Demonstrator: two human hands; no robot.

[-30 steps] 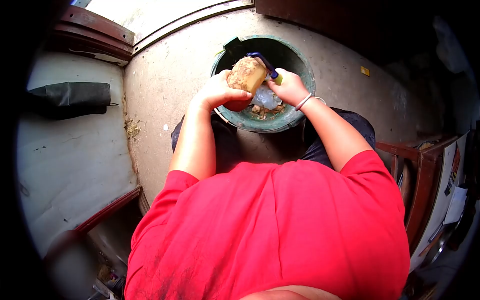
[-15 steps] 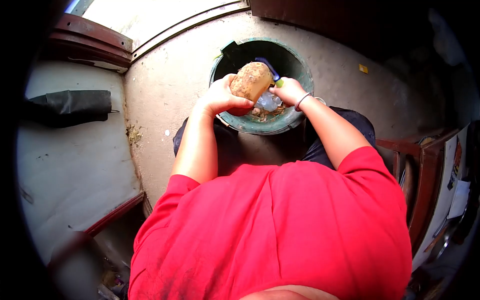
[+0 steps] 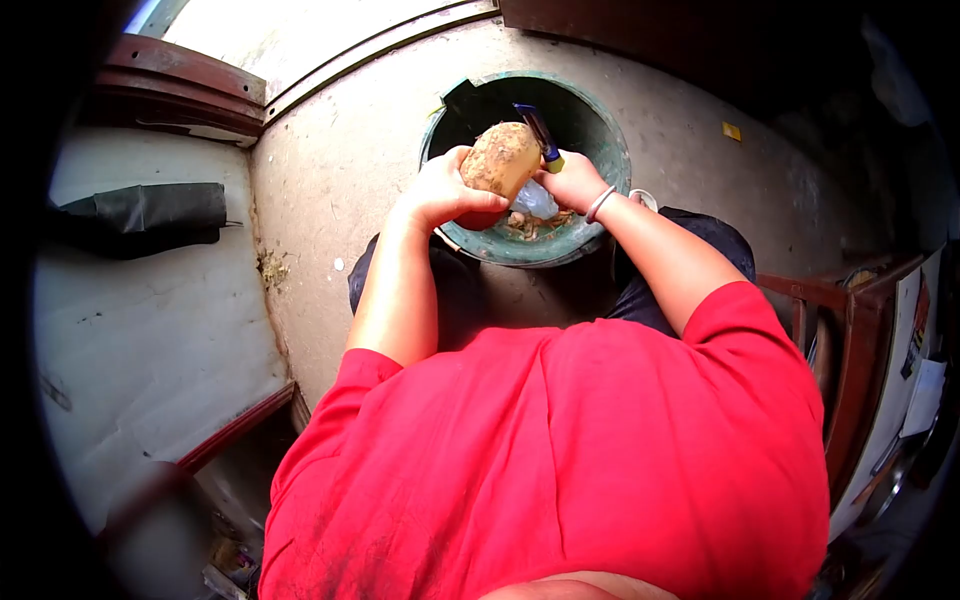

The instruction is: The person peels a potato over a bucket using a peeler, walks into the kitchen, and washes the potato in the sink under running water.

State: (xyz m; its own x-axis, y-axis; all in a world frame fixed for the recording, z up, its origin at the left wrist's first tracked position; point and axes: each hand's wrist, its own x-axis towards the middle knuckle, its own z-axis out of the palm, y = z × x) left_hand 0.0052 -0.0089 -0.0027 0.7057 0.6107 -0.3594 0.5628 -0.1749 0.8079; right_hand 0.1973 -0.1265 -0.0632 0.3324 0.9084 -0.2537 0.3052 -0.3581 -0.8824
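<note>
One red shirt [image 3: 555, 430] fills the bottom of the frame. At upper centre, the left hand [image 3: 440, 193] clasps a partly peeled tuber [image 3: 502, 160] and the right hand [image 3: 577, 182] grips a blue peeler [image 3: 537, 130] beside it, over a green bin [image 3: 619, 160] containing crumpled plastic [image 3: 537, 201] and scraps [image 3: 524, 228].

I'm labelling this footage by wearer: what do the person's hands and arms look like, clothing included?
The left hand and right hand are ungloved. Plain red short sleeves leave both forearms uncovered. A thin, pale band circles the right wrist; none shows on the left.
</note>
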